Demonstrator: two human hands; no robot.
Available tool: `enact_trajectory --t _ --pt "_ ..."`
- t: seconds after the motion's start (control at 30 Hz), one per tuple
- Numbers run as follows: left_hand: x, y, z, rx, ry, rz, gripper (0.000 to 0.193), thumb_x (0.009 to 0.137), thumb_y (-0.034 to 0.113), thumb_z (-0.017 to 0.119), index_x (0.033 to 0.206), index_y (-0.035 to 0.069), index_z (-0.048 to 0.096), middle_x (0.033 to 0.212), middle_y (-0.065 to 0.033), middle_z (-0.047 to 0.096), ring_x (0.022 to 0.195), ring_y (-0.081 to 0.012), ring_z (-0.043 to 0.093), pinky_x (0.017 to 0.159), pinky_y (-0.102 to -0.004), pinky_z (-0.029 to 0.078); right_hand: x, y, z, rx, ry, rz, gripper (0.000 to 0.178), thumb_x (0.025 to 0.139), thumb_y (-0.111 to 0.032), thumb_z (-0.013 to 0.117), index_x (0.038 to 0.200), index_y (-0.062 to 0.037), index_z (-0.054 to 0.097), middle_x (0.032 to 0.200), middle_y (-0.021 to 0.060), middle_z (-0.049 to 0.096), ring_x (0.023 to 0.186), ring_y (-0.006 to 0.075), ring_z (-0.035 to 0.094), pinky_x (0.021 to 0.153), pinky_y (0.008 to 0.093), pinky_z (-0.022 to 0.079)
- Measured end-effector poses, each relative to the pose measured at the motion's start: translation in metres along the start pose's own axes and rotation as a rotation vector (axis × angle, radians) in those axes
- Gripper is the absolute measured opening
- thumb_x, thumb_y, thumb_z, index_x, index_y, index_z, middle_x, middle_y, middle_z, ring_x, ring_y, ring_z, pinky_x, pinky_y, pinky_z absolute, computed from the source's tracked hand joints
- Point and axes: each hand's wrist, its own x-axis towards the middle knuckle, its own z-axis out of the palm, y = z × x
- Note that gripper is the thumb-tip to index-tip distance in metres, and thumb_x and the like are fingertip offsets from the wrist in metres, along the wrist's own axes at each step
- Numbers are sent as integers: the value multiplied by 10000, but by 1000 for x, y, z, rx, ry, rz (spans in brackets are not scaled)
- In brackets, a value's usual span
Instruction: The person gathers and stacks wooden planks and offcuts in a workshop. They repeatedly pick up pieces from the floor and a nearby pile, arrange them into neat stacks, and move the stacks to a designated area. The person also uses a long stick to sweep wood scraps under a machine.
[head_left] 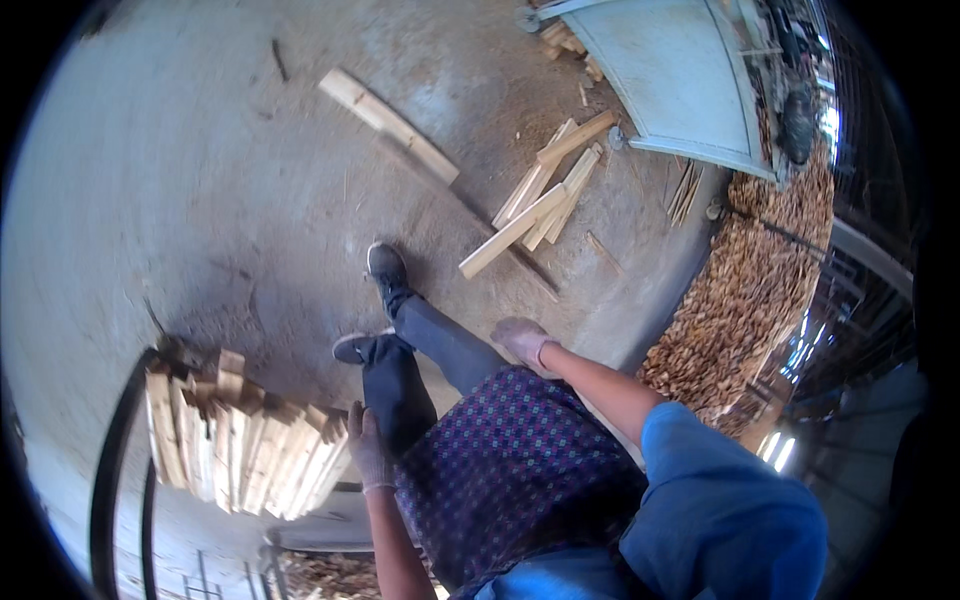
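Left grip (pixel 370 448) has its fingers out long with nothing in them, just to the right of the stack of boards (pixel 248 452); from way over here I cannot tell if it touches the wood. My right grip (pixel 522 343) is well off to the right of the stack and a bit ahead of it, with its fingers loose and nothing I can see in them. More wood lies on the floor (pixel 200 180), ahead and to the right of the stack: some crossed boards (pixel 515 230), one on top of another, and one long board (pixel 390 122) by itself. For the stack, I think it is best to hold a few boards from both sides and not just pinch an end, because the ends are not even and one could slip out. Bits of wood may poke, so I would press flat and not rub along the edges. A black bar (pixel 104 490) stands at the left of the stack, so I would keep my knuckles off it. With the crossed boards, I would lift the top one first, so the ones under it do not slide. I would watch the shoes (pixel 388 264) too, between the stack and the crossed boards.
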Motion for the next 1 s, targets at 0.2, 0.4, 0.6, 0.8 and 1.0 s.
enact_trajectory --t 0.2,0.4,0.6,0.8,1.0 --pt "-13 141 38 43 -39 107 496 1045 195 604 1477 -37 525 1396 -129 621 1240 -186 585 1065 -316 464 -31 -27 -82 404 39 323 336 975 -328 576 1186 -103 707 1223 188 696 1103 386 667 957 454 526" --pt "-10 233 89 66 -131 174 499 1027 172 632 1475 -29 539 1424 -134 627 1247 -176 605 1079 -287 451 16 6 -83 751 271 309 407 954 -403 612 1143 -52 698 1214 232 679 1140 401 653 966 472 513" --pt "53 230 133 101 -280 68 497 1014 130 668 1474 -12 544 1367 -139 657 1224 -183 620 1073 -299 464 114 7 -140 517 299 422 499 941 -424 602 1286 -65 638 1255 248 675 1199 428 629 1006 485 511" --pt "121 237 148 331 -411 8 519 1008 152 681 1482 -3 533 1362 -159 659 1226 -201 630 1061 -318 486 290 21 -176 490 499 439 501 963 -394 583 1361 -92 606 1292 279 651 1176 464 639 1004 528 525" --pt "139 299 131 438 -579 173 642 945 126 712 1512 -49 466 1428 -216 588 1319 -283 591 1130 -398 452 433 57 -191 205 754 536 488 911 -258 673 1341 -76 534 1318 239 619 1211 430 617 1020 517 511"
